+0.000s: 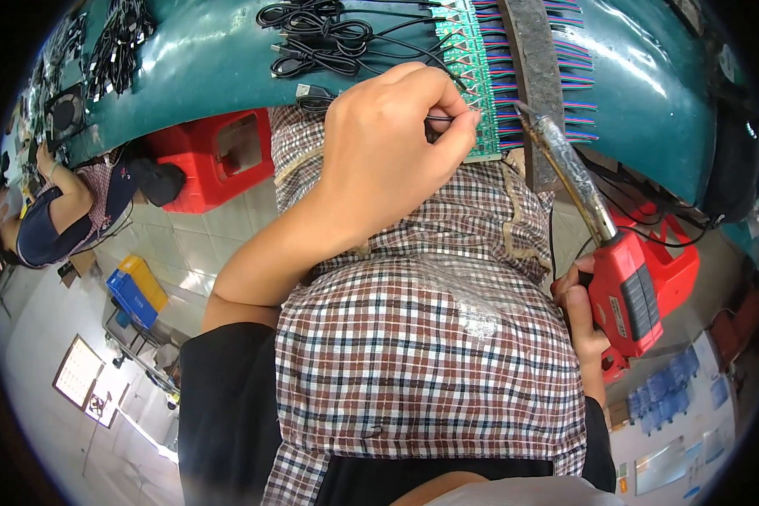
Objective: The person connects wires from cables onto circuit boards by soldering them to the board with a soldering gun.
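Note:
My left hand (388,156) is closed in a pinch over the near end of a green circuit board strip (457,38). A thin dark cable (438,122) shows between its thumb and forefinger; the cable's tip is hidden by the fingers. In my right hand (577,310) is a red soldering gun (622,291), gripped by its handle. The gun's metal barrel slants up and left, and its tip lies by the coloured wires (575,83) at the right of the strip. Several coiled black USB cables (333,34) lead to the strip's left edge.
A dark, heavy bar (531,63) lies across the coloured wires on the green tabletop (202,51). Red stools (219,160) stand below the table edge. More black cables (122,46) lie at the far left, where another person (63,202) sits. A checked apron (430,363) covers my lap.

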`<control>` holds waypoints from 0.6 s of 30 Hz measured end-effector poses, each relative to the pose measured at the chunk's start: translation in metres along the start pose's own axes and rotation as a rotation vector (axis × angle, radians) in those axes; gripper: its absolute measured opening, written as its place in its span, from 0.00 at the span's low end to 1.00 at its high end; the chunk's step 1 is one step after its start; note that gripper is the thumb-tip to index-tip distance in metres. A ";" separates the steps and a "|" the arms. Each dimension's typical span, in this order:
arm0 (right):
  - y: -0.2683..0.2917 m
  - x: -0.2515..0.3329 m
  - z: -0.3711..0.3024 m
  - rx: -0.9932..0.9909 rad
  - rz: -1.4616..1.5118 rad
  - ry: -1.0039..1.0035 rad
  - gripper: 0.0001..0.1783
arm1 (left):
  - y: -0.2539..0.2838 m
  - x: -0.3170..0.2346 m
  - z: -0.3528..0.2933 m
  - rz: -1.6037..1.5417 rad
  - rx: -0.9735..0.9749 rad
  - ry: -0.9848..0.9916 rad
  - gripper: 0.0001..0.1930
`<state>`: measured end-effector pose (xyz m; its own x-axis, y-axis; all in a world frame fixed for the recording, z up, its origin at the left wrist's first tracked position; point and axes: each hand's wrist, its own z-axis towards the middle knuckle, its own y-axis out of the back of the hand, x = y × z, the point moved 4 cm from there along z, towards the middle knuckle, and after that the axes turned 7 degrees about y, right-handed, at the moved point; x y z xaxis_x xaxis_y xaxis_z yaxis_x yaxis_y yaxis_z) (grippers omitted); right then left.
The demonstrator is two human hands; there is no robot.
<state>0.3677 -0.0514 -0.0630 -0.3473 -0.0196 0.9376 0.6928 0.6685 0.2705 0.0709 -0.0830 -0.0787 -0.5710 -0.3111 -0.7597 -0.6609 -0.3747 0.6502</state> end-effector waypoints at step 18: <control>-0.012 0.002 0.013 0.032 0.038 -0.045 0.05 | -0.004 0.001 -0.004 -0.001 -0.035 -0.014 0.07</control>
<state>0.3503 -0.0494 -0.0670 -0.3495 0.0398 0.9361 0.6856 0.6918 0.2266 0.0749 -0.0855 -0.0816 -0.5773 -0.2985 -0.7600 -0.6440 -0.4057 0.6486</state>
